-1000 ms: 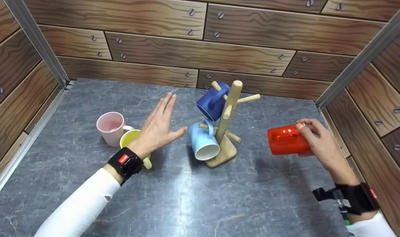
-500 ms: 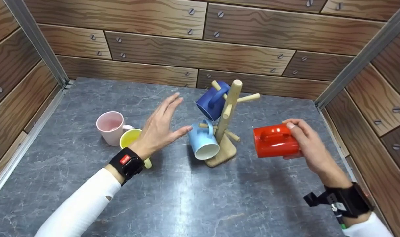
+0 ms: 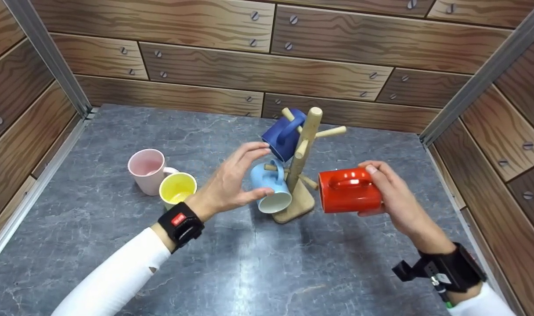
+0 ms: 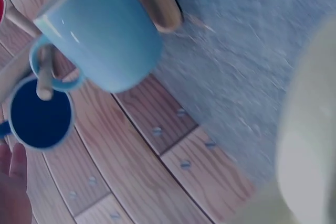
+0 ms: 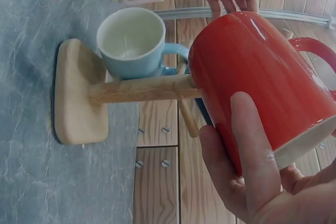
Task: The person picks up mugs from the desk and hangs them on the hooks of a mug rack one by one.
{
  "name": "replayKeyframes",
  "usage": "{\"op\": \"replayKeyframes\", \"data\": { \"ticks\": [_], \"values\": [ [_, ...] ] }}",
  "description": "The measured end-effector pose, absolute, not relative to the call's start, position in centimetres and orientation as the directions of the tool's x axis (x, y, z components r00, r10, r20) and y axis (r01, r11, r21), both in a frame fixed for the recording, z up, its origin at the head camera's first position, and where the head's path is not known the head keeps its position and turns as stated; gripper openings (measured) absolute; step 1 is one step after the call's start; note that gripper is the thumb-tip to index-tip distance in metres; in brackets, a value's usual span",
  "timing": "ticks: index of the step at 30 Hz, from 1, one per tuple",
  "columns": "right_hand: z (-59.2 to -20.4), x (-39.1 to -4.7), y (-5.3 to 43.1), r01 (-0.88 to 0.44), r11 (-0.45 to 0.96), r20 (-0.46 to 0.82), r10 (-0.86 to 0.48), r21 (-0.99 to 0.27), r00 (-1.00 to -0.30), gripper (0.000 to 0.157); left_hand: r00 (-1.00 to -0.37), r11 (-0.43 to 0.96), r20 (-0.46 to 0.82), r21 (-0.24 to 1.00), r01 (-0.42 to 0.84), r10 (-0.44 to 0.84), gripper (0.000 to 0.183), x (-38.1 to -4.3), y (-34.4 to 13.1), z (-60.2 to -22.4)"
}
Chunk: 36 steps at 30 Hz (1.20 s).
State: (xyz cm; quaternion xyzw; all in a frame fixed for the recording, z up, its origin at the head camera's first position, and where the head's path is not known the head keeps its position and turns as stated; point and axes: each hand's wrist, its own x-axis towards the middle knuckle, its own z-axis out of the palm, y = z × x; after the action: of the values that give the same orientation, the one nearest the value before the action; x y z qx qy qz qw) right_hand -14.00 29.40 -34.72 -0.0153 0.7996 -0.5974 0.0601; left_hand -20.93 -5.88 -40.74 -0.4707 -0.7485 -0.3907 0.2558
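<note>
My right hand (image 3: 392, 197) grips a red mug (image 3: 350, 191) at its right end. The mug lies on its side in the air, handle up, just right of the wooden mug tree (image 3: 308, 140). On the tree's left side hang a dark blue mug (image 3: 284, 136) and, lower, a light blue mug (image 3: 267, 182), its handle over a peg (image 5: 170, 51). My left hand (image 3: 227, 184) hovers at the light blue mug, thumb apart from the relaxed fingers. In the left wrist view its fingertips (image 4: 18, 161) appear beside the dark blue mug; contact cannot be told.
A pink mug (image 3: 147, 169) and a yellow mug (image 3: 177, 188) stand upright close together on the grey tabletop (image 3: 249, 272), left of my left hand. Wood-patterned walls (image 3: 205, 61) enclose the back and sides. Bare pegs (image 3: 330, 131) stick out from the tree's right side.
My right hand has carried the red mug left towards the mug tree. My left hand has moved right and slightly towards me, to the light blue mug, uncovering more of the yellow mug.
</note>
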Motion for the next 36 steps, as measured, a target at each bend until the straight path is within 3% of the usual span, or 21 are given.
{"op": "replayKeyframes", "data": {
  "ticks": [9,22,30,36],
  "values": [
    [-34.4,-13.5,27.8,0.05,0.226,-0.081,-0.132,-0.973,-0.988,0.035,-0.406,0.173,0.693,0.383,0.907,0.596,0.083,-19.7,-3.5,-40.8],
    [-34.6,-13.7,24.7,0.081,0.204,-0.114,-0.154,-0.976,-0.982,0.041,-0.412,0.119,0.633,0.452,0.884,0.655,0.109,-18.8,-1.1,-40.9],
    [-34.5,-14.1,23.9,0.09,0.21,-0.135,-0.211,-0.974,-0.968,0.044,-0.429,0.1,0.668,0.472,0.876,0.608,0.09,-18.7,-0.9,-40.9],
    [-34.0,-14.2,24.0,0.038,0.25,-0.102,-0.248,-0.968,-0.963,0.044,-0.41,0.107,0.705,0.433,0.895,0.578,0.086,-19.1,-1.7,-41.0]
  ]
}}
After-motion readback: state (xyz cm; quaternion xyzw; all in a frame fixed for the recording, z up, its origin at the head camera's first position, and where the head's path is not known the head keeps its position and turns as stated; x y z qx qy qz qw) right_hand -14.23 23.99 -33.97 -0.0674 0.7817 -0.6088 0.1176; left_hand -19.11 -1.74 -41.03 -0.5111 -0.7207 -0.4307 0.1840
